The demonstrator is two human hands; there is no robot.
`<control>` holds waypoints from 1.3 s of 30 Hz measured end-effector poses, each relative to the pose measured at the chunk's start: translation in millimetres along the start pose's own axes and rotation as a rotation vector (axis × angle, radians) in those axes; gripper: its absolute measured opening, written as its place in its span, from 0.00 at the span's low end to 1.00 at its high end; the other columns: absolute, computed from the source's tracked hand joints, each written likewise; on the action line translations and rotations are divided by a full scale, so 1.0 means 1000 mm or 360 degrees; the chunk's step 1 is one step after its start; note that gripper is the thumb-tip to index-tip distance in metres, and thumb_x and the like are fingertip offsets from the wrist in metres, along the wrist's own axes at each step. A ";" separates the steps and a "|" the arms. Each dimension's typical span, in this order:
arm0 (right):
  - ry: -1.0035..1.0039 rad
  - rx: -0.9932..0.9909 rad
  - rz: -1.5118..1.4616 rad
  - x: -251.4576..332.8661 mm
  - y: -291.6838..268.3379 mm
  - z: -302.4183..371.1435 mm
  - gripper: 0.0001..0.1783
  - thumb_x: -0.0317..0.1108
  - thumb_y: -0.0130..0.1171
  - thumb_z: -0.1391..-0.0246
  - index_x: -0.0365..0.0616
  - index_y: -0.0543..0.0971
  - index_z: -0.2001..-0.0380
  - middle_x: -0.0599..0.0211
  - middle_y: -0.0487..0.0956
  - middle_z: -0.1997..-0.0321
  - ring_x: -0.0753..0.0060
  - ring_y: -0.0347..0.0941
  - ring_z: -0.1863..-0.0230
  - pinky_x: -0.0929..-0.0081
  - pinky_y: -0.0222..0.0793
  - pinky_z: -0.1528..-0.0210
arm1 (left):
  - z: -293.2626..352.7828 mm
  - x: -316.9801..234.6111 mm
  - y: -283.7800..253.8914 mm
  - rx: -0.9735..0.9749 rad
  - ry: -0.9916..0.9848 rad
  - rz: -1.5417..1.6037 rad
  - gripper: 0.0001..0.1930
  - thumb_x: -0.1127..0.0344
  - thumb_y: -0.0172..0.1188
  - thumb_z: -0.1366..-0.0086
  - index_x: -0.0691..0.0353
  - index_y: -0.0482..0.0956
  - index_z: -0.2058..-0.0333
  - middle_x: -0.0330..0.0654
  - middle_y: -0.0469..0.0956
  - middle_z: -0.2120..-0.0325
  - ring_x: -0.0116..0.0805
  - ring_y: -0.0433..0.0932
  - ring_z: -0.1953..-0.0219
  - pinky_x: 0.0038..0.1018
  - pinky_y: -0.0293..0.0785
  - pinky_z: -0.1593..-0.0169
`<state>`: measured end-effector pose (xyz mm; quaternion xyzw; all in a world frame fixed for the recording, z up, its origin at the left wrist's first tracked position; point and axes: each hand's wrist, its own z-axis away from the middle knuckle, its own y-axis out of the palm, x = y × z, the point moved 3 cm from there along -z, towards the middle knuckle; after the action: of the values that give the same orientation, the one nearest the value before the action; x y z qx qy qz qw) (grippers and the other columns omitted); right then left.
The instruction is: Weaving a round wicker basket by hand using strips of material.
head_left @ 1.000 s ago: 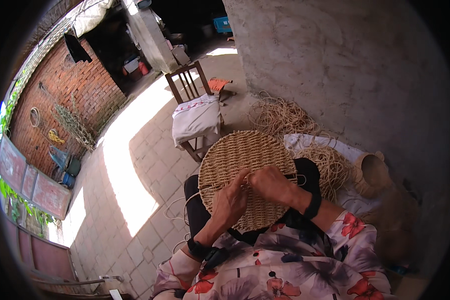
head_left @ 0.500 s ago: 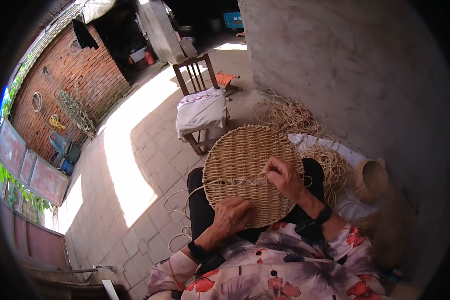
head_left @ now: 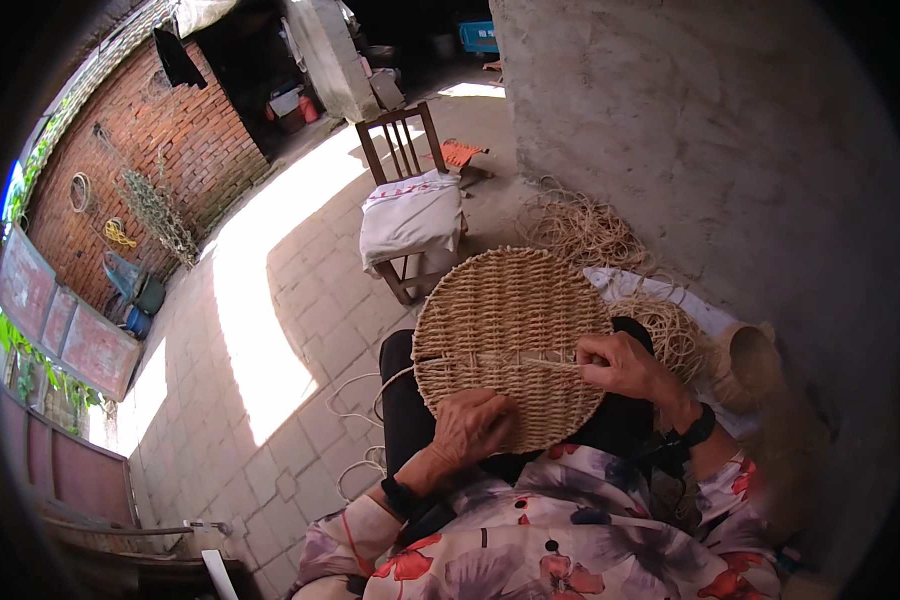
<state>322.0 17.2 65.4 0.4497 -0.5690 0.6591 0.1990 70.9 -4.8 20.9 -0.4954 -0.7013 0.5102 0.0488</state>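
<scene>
A round mat woven from straw-coloured cord (head_left: 515, 300) lies tilted across my lap. Several strands cross its middle in a horizontal line, with a narrow slit at the left end. My left hand (head_left: 470, 422) grips the mat's lower left part, fingers curled against the weave; the fingertips are partly hidden. At the right edge my right hand (head_left: 625, 365) is closed in a pinch on a pale cord (head_left: 545, 363), which runs taut from the middle of the mat. A loose length of cord (head_left: 377, 405) loops off the mat's left side beside my knee.
Heaps of loose cord (head_left: 660, 325) lie to the right on a white sheet, beside a woven basket (head_left: 753, 360). Ahead stands a wooden chair (head_left: 410, 205) with a white cloth, and an orange-topped low stool (head_left: 462, 153) behind it. A plastered wall (head_left: 710, 150) bounds the right.
My right hand has moved right and slightly down, from the middle of the mat to its right edge, drawing the cord straight. My left hand stays on the mat.
</scene>
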 end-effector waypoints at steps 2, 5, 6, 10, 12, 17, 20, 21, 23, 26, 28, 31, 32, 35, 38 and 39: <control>0.0041 0.0274 0.0022 -0.009 -0.001 0.007 0.11 0.37 0.59 0.53 0.39 0.74 0.75 0.64 0.70 0.81 0.73 0.68 0.79 0.70 0.65 0.72 | -0.003 -0.002 -0.001 -0.0002 0.0026 0.0013 0.06 0.66 0.64 0.48 0.55 0.79 0.70 0.39 0.74 0.80 0.41 0.77 0.76 0.36 0.72 0.72; -0.0078 0.0132 -0.0231 0.012 0.003 0.005 0.12 0.36 0.60 0.48 0.38 0.73 0.77 0.69 0.72 0.81 0.80 0.67 0.77 0.75 0.63 0.72 | -0.003 -0.002 0.000 0.0008 0.0029 0.0001 0.06 0.66 0.65 0.48 0.55 0.81 0.70 0.39 0.76 0.80 0.40 0.78 0.76 0.35 0.72 0.72; -0.0161 -0.0004 -0.0582 0.024 0.004 0.001 0.13 0.36 0.61 0.47 0.38 0.73 0.77 0.72 0.71 0.81 0.82 0.66 0.76 0.76 0.63 0.72 | -0.002 -0.001 0.000 0.0014 0.0012 -0.0020 0.06 0.66 0.65 0.48 0.55 0.81 0.70 0.39 0.76 0.80 0.40 0.78 0.76 0.35 0.73 0.72; -0.0223 -0.0053 -0.0952 0.031 0.028 -0.011 0.15 0.39 0.59 0.42 0.40 0.73 0.77 0.79 0.69 0.80 0.87 0.62 0.76 0.80 0.58 0.73 | -0.005 -0.001 0.001 0.0053 0.0012 0.0016 0.06 0.66 0.65 0.48 0.56 0.81 0.70 0.39 0.76 0.79 0.41 0.78 0.76 0.35 0.73 0.72; -0.0227 -0.0075 -0.0625 0.008 0.018 -0.001 0.14 0.39 0.59 0.40 0.41 0.74 0.75 0.79 0.69 0.78 0.88 0.62 0.74 0.81 0.58 0.73 | -0.004 -0.001 -0.001 0.0018 -0.0016 0.0065 0.06 0.66 0.65 0.48 0.56 0.81 0.70 0.40 0.77 0.79 0.41 0.78 0.76 0.35 0.73 0.71; 0.0222 -0.0100 -0.0322 -0.024 -0.016 0.038 0.12 0.36 0.61 0.44 0.37 0.76 0.71 0.72 0.73 0.79 0.83 0.65 0.76 0.77 0.64 0.73 | -0.004 -0.001 0.000 0.0018 -0.0017 0.0040 0.05 0.66 0.65 0.46 0.57 0.80 0.70 0.40 0.75 0.79 0.42 0.78 0.76 0.36 0.73 0.72; 0.0119 -0.0116 0.0015 -0.008 -0.013 0.045 0.08 0.30 0.62 0.49 0.38 0.76 0.69 0.63 0.73 0.77 0.71 0.70 0.75 0.70 0.67 0.70 | -0.010 -0.007 -0.001 -0.0011 -0.0078 0.0099 0.04 0.67 0.64 0.44 0.57 0.79 0.70 0.41 0.75 0.78 0.42 0.78 0.75 0.37 0.73 0.71; -0.0089 -0.0280 0.0150 0.002 -0.018 0.046 0.07 0.29 0.61 0.50 0.38 0.75 0.69 0.62 0.72 0.75 0.67 0.71 0.74 0.69 0.67 0.69 | -0.013 -0.008 -0.001 -0.0037 -0.0160 0.0157 0.04 0.67 0.63 0.44 0.58 0.79 0.69 0.42 0.76 0.75 0.43 0.79 0.73 0.36 0.73 0.70; -0.0598 -0.0571 0.0467 0.022 -0.027 0.048 0.06 0.25 0.62 0.53 0.38 0.75 0.72 0.62 0.70 0.71 0.61 0.70 0.70 0.66 0.67 0.66 | -0.033 -0.018 -0.003 -0.0147 -0.0164 0.0206 0.07 0.68 0.63 0.43 0.58 0.79 0.64 0.43 0.77 0.71 0.44 0.79 0.70 0.36 0.74 0.68; -0.0383 -0.0730 0.0383 0.037 -0.042 0.053 0.06 0.23 0.63 0.53 0.37 0.75 0.71 0.61 0.72 0.71 0.60 0.71 0.70 0.66 0.67 0.66 | -0.076 -0.050 -0.009 -0.0266 -0.0075 0.0231 0.15 0.69 0.64 0.42 0.60 0.76 0.55 0.45 0.77 0.62 0.43 0.81 0.66 0.34 0.76 0.65; -0.0357 -0.0700 0.0254 0.046 -0.044 0.053 0.07 0.22 0.64 0.53 0.38 0.76 0.70 0.61 0.73 0.71 0.61 0.73 0.70 0.66 0.67 0.67 | -0.094 -0.062 -0.004 -0.0273 0.0040 0.0203 0.20 0.69 0.65 0.41 0.62 0.74 0.50 0.46 0.77 0.57 0.42 0.81 0.64 0.31 0.78 0.65; -0.0382 -0.0802 0.0076 0.048 -0.038 0.048 0.07 0.21 0.63 0.51 0.37 0.76 0.68 0.61 0.75 0.73 0.63 0.74 0.72 0.69 0.68 0.69 | -0.099 -0.061 0.017 0.0316 -0.0121 0.0798 0.21 0.65 0.64 0.38 0.62 0.73 0.47 0.47 0.80 0.64 0.41 0.81 0.65 0.34 0.76 0.61; -0.0375 -0.0818 0.0073 0.043 -0.035 0.047 0.07 0.21 0.63 0.51 0.37 0.76 0.68 0.61 0.75 0.73 0.63 0.74 0.72 0.69 0.68 0.69 | -0.099 -0.057 0.013 0.0330 -0.0111 0.0797 0.21 0.65 0.64 0.38 0.62 0.73 0.47 0.47 0.80 0.64 0.41 0.81 0.65 0.34 0.76 0.61; -0.0111 -0.0797 -0.0406 0.017 -0.019 0.039 0.07 0.21 0.63 0.51 0.38 0.76 0.68 0.61 0.76 0.73 0.64 0.74 0.72 0.70 0.68 0.69 | -0.096 -0.041 -0.010 0.0156 -0.0572 0.0962 0.12 0.65 0.62 0.34 0.68 0.80 0.59 0.43 0.81 0.72 0.26 0.79 0.67 0.24 0.74 0.61; -0.0282 -0.0755 -0.0231 0.007 0.003 0.020 0.08 0.20 0.64 0.52 0.40 0.76 0.68 0.62 0.75 0.72 0.63 0.74 0.71 0.68 0.69 0.69 | -0.088 -0.025 -0.015 0.0027 -0.0638 0.0860 0.10 0.66 0.62 0.35 0.68 0.81 0.61 0.42 0.82 0.71 0.26 0.79 0.67 0.25 0.75 0.61; -0.0405 -0.0813 -0.0017 0.008 0.008 0.014 0.09 0.21 0.64 0.53 0.41 0.75 0.69 0.63 0.74 0.71 0.62 0.74 0.69 0.67 0.69 0.68 | -0.086 -0.024 -0.016 -0.0055 -0.0628 0.0786 0.07 0.69 0.63 0.37 0.67 0.81 0.63 0.43 0.81 0.71 0.29 0.80 0.69 0.26 0.75 0.62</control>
<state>317.0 0.6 66.9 0.4671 -0.7345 0.4317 0.2363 122.0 34.8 84.0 -0.5428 -0.5643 0.5810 -0.2221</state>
